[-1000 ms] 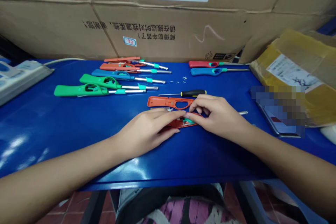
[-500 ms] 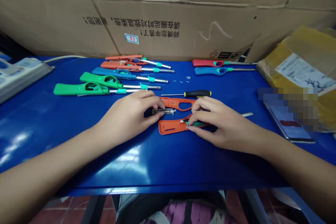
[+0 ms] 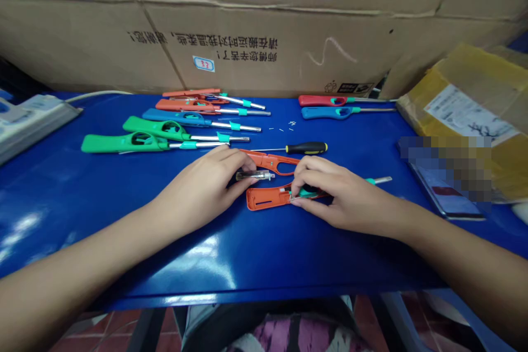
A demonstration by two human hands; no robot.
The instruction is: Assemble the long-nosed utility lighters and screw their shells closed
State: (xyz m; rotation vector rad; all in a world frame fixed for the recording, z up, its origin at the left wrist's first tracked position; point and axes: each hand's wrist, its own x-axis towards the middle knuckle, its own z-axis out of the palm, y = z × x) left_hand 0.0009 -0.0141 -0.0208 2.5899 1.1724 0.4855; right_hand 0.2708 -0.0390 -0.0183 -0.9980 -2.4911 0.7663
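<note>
Between the thumb and fingers of my left hand [image 3: 218, 173] is a small dark see-through lighter fuel tank [image 3: 258, 175] with a pale valve end pointing right. My right hand [image 3: 325, 190] is closed on the lower orange lighter half-shell [image 3: 264, 198], which lies open side up. A teal part [image 3: 309, 192] shows inside it under my fingers; a tiny shiny bit at the fingertips is too small to name. The other orange half-shell [image 3: 268, 162], with its trigger opening, lies behind, partly hidden by both hands. The lighter's metal tip [image 3: 383, 180] sticks out beyond my right hand.
A black-and-yellow screwdriver [image 3: 307, 148] lies behind the shells, near several tiny white pins [image 3: 291, 123]. Several lighters, including a green one [image 3: 124, 143], lie back left; a red [image 3: 322, 100] and a blue lighter [image 3: 328, 113] back right. A phone [image 3: 449, 192], yellow-taped parcel [image 3: 466, 104], power strip [image 3: 37, 121] and cardboard box [image 3: 231, 27] surround them.
The view has shifted slightly. Both hands keep their grips with little movement; the far orange half-shell is tilted a bit more, and the teal part by the metal tip shows more.
</note>
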